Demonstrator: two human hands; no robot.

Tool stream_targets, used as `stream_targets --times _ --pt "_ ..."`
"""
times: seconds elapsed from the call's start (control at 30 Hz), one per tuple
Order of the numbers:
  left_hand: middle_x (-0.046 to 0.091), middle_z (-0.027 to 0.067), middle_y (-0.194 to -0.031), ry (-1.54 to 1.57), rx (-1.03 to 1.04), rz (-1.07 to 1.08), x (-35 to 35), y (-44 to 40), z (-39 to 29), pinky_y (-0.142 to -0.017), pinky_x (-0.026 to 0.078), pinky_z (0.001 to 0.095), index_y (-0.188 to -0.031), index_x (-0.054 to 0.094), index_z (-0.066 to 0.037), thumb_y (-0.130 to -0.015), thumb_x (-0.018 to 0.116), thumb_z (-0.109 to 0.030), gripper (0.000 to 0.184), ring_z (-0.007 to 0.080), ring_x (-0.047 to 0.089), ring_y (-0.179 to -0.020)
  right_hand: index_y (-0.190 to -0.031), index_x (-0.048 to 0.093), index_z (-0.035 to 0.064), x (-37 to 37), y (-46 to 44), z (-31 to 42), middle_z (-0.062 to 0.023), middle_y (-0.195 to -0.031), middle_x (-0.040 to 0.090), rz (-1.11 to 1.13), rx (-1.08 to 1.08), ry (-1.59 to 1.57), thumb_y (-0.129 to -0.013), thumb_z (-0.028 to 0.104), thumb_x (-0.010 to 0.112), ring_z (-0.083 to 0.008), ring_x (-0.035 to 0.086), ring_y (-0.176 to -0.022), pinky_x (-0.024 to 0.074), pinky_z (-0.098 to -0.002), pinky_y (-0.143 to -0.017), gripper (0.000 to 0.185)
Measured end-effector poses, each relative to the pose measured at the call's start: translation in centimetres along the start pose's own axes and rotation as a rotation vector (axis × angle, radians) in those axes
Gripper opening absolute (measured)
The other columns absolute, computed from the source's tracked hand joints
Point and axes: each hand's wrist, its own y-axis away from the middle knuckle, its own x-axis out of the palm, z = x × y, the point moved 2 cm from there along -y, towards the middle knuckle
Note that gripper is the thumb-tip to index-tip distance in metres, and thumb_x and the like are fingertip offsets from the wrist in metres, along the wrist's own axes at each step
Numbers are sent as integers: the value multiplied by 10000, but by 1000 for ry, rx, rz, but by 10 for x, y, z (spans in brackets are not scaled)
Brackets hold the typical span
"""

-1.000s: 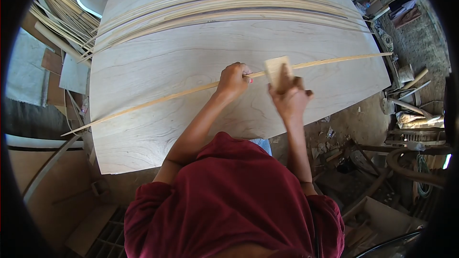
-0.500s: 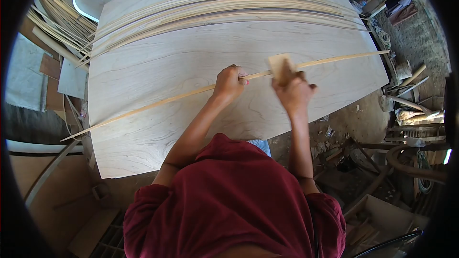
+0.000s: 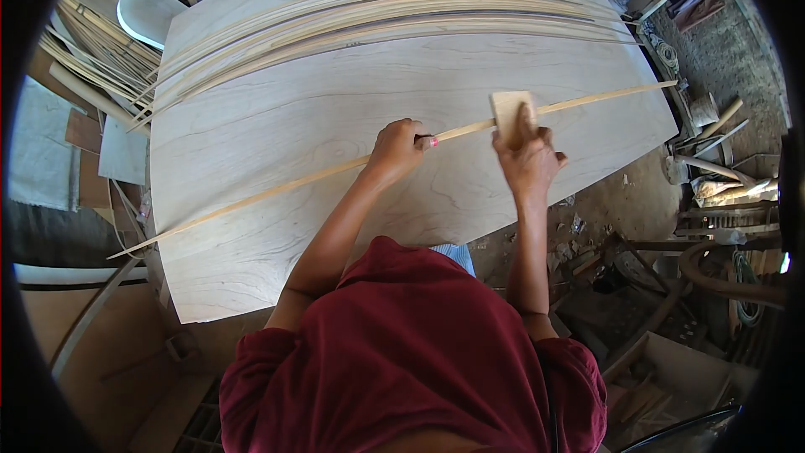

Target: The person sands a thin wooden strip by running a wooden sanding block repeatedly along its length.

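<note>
A long thin wooden strip (image 3: 285, 188) lies slantwise over the pale wooden board (image 3: 335, 84), its left end reaching past the board's edge. Around the strip, near its middle, the fingers of my left hand (image 3: 400, 149) are closed. My right hand (image 3: 528, 159) grips a flat rectangular wooden block (image 3: 508, 109), with one finger stretched along its top. The block lies across the strip, to the right of my left hand, and hides a short piece of it. The block's underside is out of sight.
Several long thin strips (image 3: 402, 8) lie along the board's far side. More strips (image 3: 101, 50) are heaped at the left, beside a white rounded panel (image 3: 147, 14). Wood pieces and a coiled cord (image 3: 745, 285) are at the right. An open box (image 3: 679, 369) stands at the lower right.
My right hand and the block have moved right along the strip. My left hand stays closed on the strip and has shifted slightly left in the view.
</note>
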Motion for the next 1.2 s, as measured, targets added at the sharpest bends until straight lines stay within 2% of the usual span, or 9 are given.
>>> stream_targets --times 0.07,0.2,0.4,0.5,0.7,0.87,0.93,1.07,1.2 --pt "605 184 -747 -8 40 -41 7 -1 7 -657 452 371 -831 640 26 -782 650 -123 157 300 586 -710 -1285 512 191 -4 19 20 -154 -897 591 81 -127 60 -651 394 707 -250 598 -834 333 -531 -797 694" --pt "601 195 -721 -145 100 -107 15 1 8 -617 450 410 -790 546 18 -794 645 -120 170 341 594 -687 -1293 505 221 -1 37 31 -138 -944 590 201 -206 -101 -643 410 714 -251 592 -860 332 -552 -802 709" --pt "596 192 -683 -149 164 -187 20 8 8 -586 454 419 -807 506 4 -796 659 -143 212 363 595 -652 -1255 548 189 -11 2 -12 -120 -877 602 -48 28 -48 -638 385 743 -237 588 -750 359 -529 -727 676" --pt "597 194 -690 -133 159 -176 20 7 9 -592 455 419 -808 503 2 -793 662 -139 213 365 596 -663 -1267 535 180 1 9 -5 -119 -854 586 1 40 -19 -642 373 742 -223 577 -749 351 -500 -726 686" --pt "599 196 -700 -136 170 -187 25 7 17 -605 455 418 -804 505 3 -784 667 -114 201 367 596 -676 -1301 499 193 12 54 42 -102 -908 531 128 -265 -86 -636 387 722 -221 572 -796 342 -527 -757 727" --pt "597 193 -694 -128 143 -177 22 11 11 -604 451 409 -790 509 3 -777 673 -102 195 361 592 -667 -1295 506 213 1 19 6 -125 -912 567 78 -150 -9 -643 395 720 -233 584 -776 340 -537 -779 710" --pt "596 190 -692 -113 138 -181 22 12 11 -599 448 402 -777 509 3 -773 678 -102 199 354 587 -652 -1301 499 211 -5 7 -12 -136 -913 581 22 41 -21 -648 405 716 -241 588 -768 343 -535 -781 714" --pt "595 188 -693 -136 142 -192 25 11 11 -597 447 395 -776 515 3 -774 675 -96 188 344 587 -644 -1291 510 201 -5 16 -1 -130 -892 577 8 42 8 -653 402 714 -237 585 -777 344 -528 -768 699" --pt "591 187 -688 -119 130 -205 22 11 9 -603 445 402 -789 525 8 -780 665 -87 170 345 587 -650 -1300 493 194 9 53 36 -116 -882 539 66 -256 -56 -645 386 714 -239 577 -794 323 -526 -783 717"
